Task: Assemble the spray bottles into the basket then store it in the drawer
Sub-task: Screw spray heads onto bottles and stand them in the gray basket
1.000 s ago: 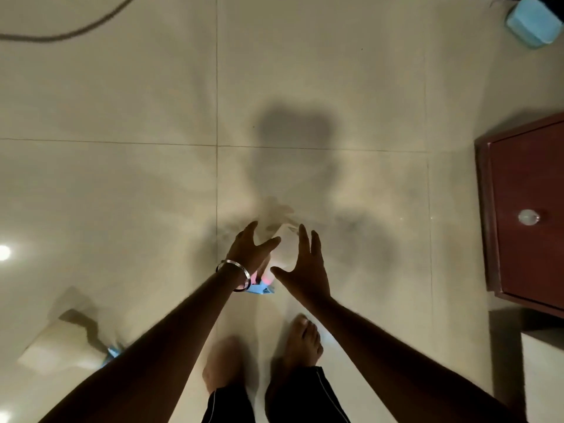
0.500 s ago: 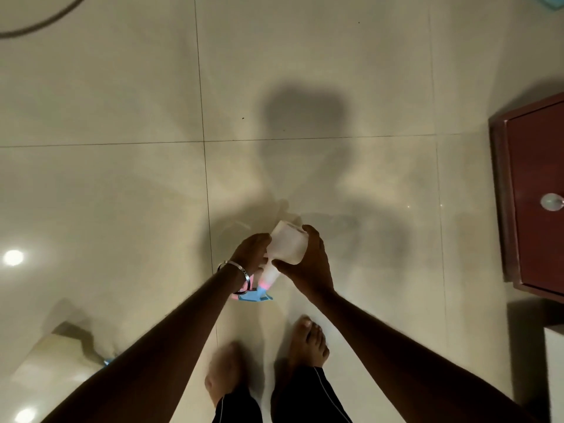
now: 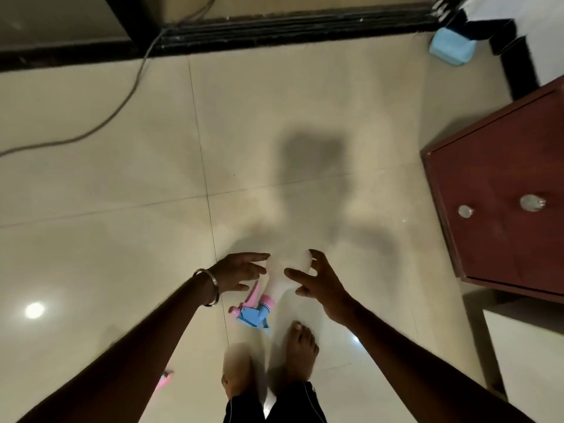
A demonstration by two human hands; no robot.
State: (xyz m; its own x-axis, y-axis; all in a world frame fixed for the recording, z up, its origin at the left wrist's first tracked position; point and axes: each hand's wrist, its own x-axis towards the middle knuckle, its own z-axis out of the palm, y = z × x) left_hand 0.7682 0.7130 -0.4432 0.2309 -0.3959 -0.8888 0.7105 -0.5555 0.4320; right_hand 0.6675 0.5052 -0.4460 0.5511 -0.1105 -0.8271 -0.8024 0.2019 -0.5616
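Note:
A white spray bottle [image 3: 278, 280] with a pink and blue trigger head [image 3: 254, 309] is between my two hands, its head pointing towards my feet. My left hand [image 3: 236, 271], with a metal bangle on the wrist, has its fingers stretched out at the bottle's left side. On the right side my right hand [image 3: 323, 285] is spread, thumb and fingertips at the bottle's body without curling round it. Whether the bottle rests on the floor or is in the air is unclear. No basket is in view.
A maroon cabinet [image 3: 503, 239] with two round silver knobs stands at the right. Beyond it, a light blue container [image 3: 451, 47] sits by the dark door threshold [image 3: 274, 22]. A cable [image 3: 122, 99] crosses the tiled floor. A pink item [image 3: 164, 378] lies by my left arm.
Half a second ago both hands gripped the bottle; now their fingers are spread off it. The view has tilted up, showing the threshold and more of the cabinet.

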